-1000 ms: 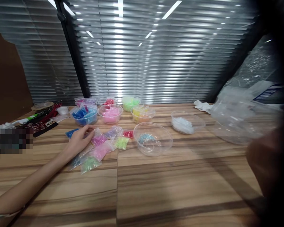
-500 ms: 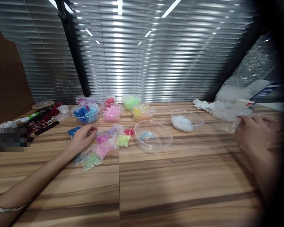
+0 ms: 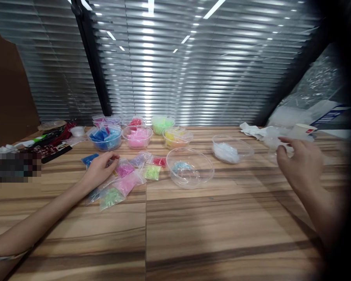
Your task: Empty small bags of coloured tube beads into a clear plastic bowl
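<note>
Presently, the left hand (image 3: pixel 100 170) is resting among coloured packets (image 3: pixel 128 183) left of the nearest clear bowl (image 3: pixel 204 171), fingers curled; whether they are gripping one, I cannot tell. Right of that bowl, the right hand (image 3: pixel 301 166) is holding its fingers apart near clear plastic (image 3: pixel 271 140).

Single head-worn view from above tabletop (image 3: pixel 222 230), facing forward and down, toward blinds (image 3: pixel 169 78).
</note>
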`<state>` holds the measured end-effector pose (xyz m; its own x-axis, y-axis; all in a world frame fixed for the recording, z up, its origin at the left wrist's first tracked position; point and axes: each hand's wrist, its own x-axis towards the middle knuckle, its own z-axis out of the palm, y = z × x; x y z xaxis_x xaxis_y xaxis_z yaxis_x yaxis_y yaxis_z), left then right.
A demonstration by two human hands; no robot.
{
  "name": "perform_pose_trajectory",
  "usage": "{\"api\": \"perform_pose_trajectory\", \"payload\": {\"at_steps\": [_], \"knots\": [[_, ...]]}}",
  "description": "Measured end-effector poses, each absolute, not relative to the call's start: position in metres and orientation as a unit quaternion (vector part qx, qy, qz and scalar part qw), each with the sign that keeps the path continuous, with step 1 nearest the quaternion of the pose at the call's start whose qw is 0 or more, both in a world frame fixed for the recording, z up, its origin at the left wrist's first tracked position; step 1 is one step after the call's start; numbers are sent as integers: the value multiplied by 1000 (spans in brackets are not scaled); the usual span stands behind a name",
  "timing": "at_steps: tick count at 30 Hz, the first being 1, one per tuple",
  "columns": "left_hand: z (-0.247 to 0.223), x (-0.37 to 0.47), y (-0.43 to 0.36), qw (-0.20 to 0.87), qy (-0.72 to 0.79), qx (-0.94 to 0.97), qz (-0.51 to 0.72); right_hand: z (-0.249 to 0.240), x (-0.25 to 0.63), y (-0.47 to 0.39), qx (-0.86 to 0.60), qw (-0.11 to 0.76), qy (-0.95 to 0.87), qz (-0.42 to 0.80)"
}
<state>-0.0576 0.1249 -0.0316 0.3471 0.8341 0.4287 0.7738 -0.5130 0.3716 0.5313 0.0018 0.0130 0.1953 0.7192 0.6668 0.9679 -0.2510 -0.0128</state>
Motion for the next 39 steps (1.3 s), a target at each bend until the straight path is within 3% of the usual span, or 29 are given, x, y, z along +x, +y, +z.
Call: {"api": "perform_pose_trajectory", "payload": {"at_steps": [4, 7, 12, 27, 34, 39], "knots": [[-29, -55, 123, 22, 484, 829, 279, 30, 476, -2, -685, 263, -664, -143], [-25, -54, 121, -16, 468, 848, 248, 35, 435, -11, -590, 195, -782, 44], [-13, -48, 117, -92, 443, 866, 214, 25, 389, -22, -470, 124, -838, 247], [17, 79, 25, -105, 158, 962, 195, 0, 378, -22, -425, 107, -875, 206], [11, 83, 30, -90, 88, 941, 314, -6, 377, -19, -423, 128, -877, 190], [27, 58, -3, -40, 25, 944, 325, 3, 380, -15, -454, 205, -834, 238]]}}
